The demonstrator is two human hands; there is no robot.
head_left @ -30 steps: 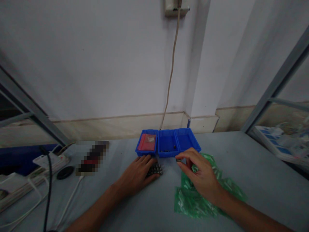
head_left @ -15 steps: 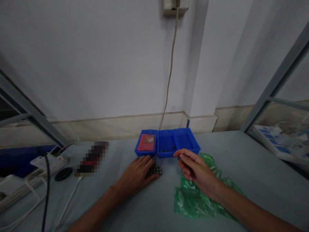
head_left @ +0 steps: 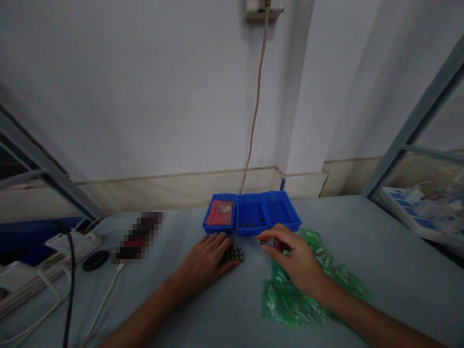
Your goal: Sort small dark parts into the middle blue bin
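My left hand (head_left: 208,258) lies on the table, its fingers and thumb curled around a tight group of small dark, shiny metal parts (head_left: 234,254). Part of that group is hidden under the fingers. My right hand (head_left: 290,253) is a little to the right of it, thumb and forefinger pinching a small dark metal part (head_left: 266,242). Just behind both hands stand a blue bin (head_left: 250,233) with a few small dark parts at its bottom, and another blue bin (head_left: 281,208) to its right. Green plastic bags (head_left: 293,302) lie beneath and beside my right forearm.
A third blue bin (head_left: 219,230) on the left holds a red packet (head_left: 220,213). Further left are a pixelated object (head_left: 137,239), a black round disc (head_left: 95,260), cables and a power strip (head_left: 43,270). A white-and-blue tray (head_left: 409,212) stands at the right edge.
My right hand has turned, its fingertips moving slightly left and down, and the small dark part now shows between finger and thumb. My left hand stays in place.
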